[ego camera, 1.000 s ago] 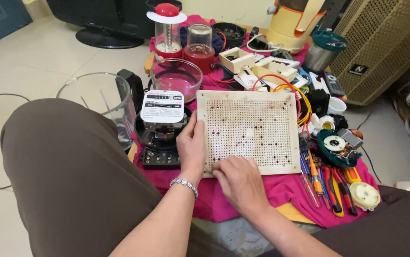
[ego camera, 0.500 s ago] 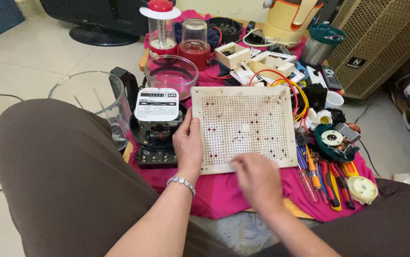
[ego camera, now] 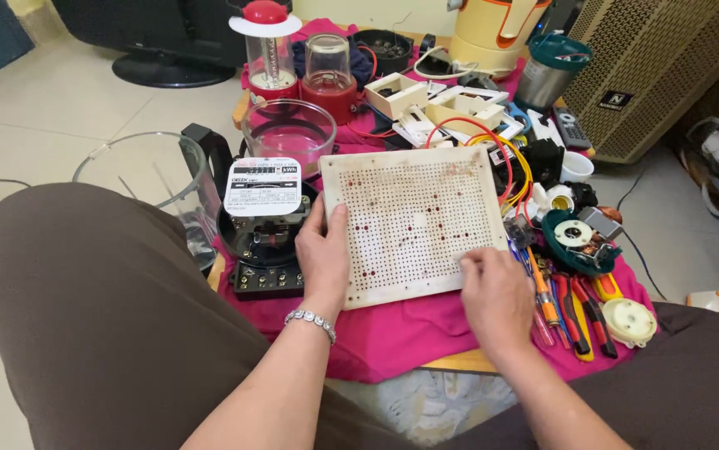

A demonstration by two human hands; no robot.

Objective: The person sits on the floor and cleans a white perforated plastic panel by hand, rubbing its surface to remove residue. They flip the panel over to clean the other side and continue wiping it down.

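A white perforated board (ego camera: 413,221) with red stains lies flat on a pink cloth (ego camera: 393,329) in front of me. My left hand (ego camera: 323,258), with a bracelet at the wrist, grips the board's left edge, thumb on top. Over at the board's lower right corner rests my right hand (ego camera: 497,296), its fingertips touching the edge. Whether it pinches the board I cannot tell. Just left of the board sits a black electric meter (ego camera: 263,229) with a white label.
Screwdrivers and pliers (ego camera: 572,304) lie right of the board beside a round white part (ego camera: 628,321). Behind are blender jars (ego camera: 269,50), a glass bowl (ego camera: 288,133), white switch boxes (ego camera: 447,108) and wires. A glass jug (ego camera: 147,179) stands at left, a beige speaker (ego camera: 668,67) at right.
My right hand slid from the board's bottom middle to its lower right corner. The left hand stays on the left edge. The view shifted slightly.
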